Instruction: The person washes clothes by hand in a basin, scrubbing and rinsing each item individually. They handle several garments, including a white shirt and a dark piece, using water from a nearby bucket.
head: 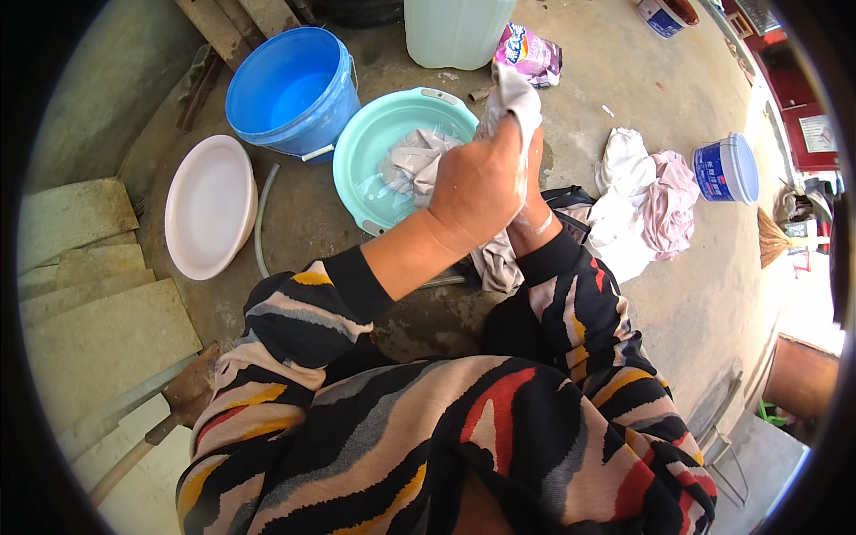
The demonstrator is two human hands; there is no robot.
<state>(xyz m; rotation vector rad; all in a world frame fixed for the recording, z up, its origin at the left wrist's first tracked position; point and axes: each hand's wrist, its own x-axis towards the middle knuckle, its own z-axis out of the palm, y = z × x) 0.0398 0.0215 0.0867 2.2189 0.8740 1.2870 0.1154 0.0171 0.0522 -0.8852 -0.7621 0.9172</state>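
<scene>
My left hand [471, 187] is closed around a wet light-grey cloth [515, 97], whose top sticks up above the fist. Just behind it is my right hand [533, 180], largely hidden by the left, gripping the same cloth; suds streak its wrist. More grey fabric [498, 264] hangs below the hands, though I cannot tell whether it is one piece with the held part. To the left of my fists, a turquoise plastic basin [344, 164] holds soapy water and a crumpled grey cloth [418, 160].
A blue bucket [287, 87], a pale pink basin [210, 207] and a hose [263, 221] lie left. Beyond stand a translucent jug [458, 33] and a purple detergent bag [535, 57]. White clothes [622, 207], pink clothes [671, 200] and a small tub [725, 168] are right.
</scene>
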